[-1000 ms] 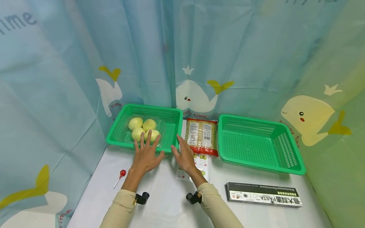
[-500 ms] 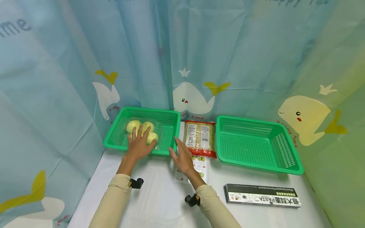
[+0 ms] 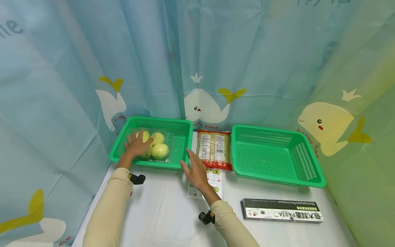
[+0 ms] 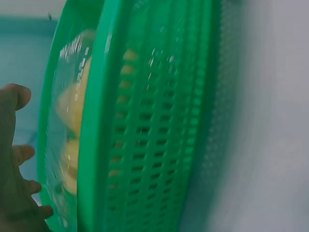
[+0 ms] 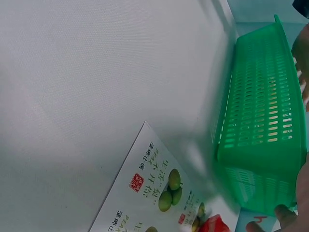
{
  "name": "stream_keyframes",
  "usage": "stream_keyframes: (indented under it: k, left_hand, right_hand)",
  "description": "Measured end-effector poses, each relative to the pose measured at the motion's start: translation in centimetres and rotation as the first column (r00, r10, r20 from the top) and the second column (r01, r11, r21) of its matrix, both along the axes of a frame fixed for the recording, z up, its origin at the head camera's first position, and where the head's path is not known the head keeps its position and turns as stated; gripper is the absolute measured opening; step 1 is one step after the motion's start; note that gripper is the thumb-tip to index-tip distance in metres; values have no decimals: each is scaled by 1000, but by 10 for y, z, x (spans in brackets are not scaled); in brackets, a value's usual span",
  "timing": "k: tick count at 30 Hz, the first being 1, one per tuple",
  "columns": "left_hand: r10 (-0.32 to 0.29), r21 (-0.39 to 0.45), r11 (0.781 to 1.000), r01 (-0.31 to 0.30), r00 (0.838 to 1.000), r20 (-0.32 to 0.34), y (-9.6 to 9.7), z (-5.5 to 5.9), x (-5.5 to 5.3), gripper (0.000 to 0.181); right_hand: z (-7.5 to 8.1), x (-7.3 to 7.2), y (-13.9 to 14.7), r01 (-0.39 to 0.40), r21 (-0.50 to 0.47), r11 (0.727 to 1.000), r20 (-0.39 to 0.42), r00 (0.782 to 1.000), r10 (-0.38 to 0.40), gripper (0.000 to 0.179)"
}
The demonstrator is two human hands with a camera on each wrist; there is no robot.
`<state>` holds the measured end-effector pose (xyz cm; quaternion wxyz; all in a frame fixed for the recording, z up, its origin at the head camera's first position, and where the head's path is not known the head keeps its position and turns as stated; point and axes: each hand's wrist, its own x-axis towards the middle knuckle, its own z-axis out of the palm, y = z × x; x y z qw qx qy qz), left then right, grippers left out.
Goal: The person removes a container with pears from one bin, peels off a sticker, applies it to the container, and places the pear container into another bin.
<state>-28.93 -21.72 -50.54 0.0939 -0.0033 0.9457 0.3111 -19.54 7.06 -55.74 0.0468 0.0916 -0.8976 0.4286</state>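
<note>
My left hand (image 3: 138, 146) reaches over the left green basket (image 3: 180, 165), fingers spread above a clear plastic pack of round pale-yellow fruits (image 3: 159, 151). In the left wrist view, the fingertips (image 4: 24, 153) stand beside the pack's clear film (image 4: 57, 145), past the basket's rim. It covers part of the fruits in the head view. My right hand (image 3: 196, 172) is at that basket's front right corner, thumb and fingers extended right at the rim. A printed card (image 3: 197, 193) with green pears and the word PEAR lies under the right wrist.
A red-ended bag (image 3: 213, 151) of small yellowish pieces lies between the two baskets. A second green basket (image 3: 277, 181) stands at the right. In front of it lies a black and white pasta box (image 3: 282, 211). A printed curtain (image 3: 262, 68) encloses the table.
My left hand has moved left and further in over the pack of fruits. My right hand stays by the basket corner. The lollipop at left is now mostly covered by the left arm.
</note>
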Motion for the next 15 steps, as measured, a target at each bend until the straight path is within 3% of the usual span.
stream_keyframes:
  k: [8,15]
  left_hand:
    - [73,153,983,-97,985,153,-21,6,-11,89]
    - [134,160,973,-165,973,189,-23,3,-12,86]
  right_hand:
    - [0,0,-1,6,17,1000,14,1000,-6,68]
    - [1,2,-1,9,14,1000,-4,1000,-9,68]
